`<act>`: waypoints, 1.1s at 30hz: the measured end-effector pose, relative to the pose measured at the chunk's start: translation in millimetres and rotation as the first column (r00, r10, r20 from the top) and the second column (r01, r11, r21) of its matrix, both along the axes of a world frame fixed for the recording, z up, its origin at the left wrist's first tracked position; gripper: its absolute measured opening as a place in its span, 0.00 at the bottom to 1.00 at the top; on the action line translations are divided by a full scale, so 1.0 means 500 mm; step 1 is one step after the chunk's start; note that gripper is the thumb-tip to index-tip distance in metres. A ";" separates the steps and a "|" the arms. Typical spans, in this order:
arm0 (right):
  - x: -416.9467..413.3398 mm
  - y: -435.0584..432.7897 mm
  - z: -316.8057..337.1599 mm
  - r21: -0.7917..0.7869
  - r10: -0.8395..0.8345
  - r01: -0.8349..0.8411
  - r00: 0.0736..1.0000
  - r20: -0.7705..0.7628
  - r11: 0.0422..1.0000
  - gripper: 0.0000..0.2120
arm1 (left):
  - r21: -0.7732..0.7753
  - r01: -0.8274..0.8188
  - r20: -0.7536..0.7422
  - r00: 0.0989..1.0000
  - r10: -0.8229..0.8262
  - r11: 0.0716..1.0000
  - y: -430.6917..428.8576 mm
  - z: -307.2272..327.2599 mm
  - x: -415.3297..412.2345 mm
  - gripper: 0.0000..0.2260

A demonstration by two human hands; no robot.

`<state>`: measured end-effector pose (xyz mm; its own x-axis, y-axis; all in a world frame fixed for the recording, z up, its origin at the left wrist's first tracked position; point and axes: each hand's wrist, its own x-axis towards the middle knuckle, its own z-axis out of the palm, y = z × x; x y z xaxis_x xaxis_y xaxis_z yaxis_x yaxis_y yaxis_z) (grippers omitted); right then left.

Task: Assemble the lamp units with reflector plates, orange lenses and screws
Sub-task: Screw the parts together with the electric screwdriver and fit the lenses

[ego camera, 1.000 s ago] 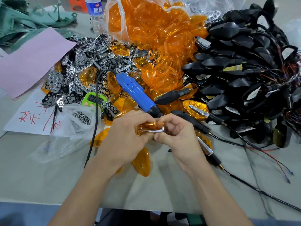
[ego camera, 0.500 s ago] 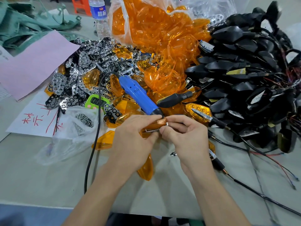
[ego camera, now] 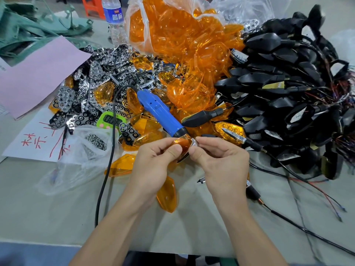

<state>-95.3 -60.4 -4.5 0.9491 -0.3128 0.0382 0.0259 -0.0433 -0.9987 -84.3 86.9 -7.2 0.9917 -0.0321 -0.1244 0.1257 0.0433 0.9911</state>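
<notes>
The lenses (ego camera: 184, 54) are orange, reflector plates (ego camera: 66, 98) chrome honeycomb, lamp housings (ego camera: 269, 79) black, screwdriver (ego camera: 161, 116) blue, timer (ego camera: 100, 122) green.

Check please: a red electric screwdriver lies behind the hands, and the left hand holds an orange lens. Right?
No. The head view shows the electric screwdriver is blue, not red. It lies behind the hands, and the left hand holds an orange lens.

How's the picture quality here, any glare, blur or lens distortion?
Head view: wide-angle bending toward the frame edges; glare sparkles on the chrome reflector plates and the plastic bag of orange lenses; lighting is even, shadows soft; the left hand and right hand are sharp.
</notes>
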 end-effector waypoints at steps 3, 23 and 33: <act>-0.002 0.000 0.004 -0.044 -0.008 0.011 0.999 0.052 0.999 0.14 | -0.068 0.016 -0.054 0.998 -0.020 0.998 0.001 0.003 -0.002 0.12; -0.020 -0.003 -0.025 -0.112 0.016 -0.002 0.992 0.126 0.994 0.16 | 0.061 0.032 -0.067 0.997 -0.028 0.998 -0.007 0.010 -0.017 0.08; 0.010 -0.011 -0.003 0.146 0.420 -0.403 0.900 -0.116 0.904 0.13 | -0.165 0.130 -0.103 0.984 -0.148 0.978 0.013 -0.003 -0.012 0.18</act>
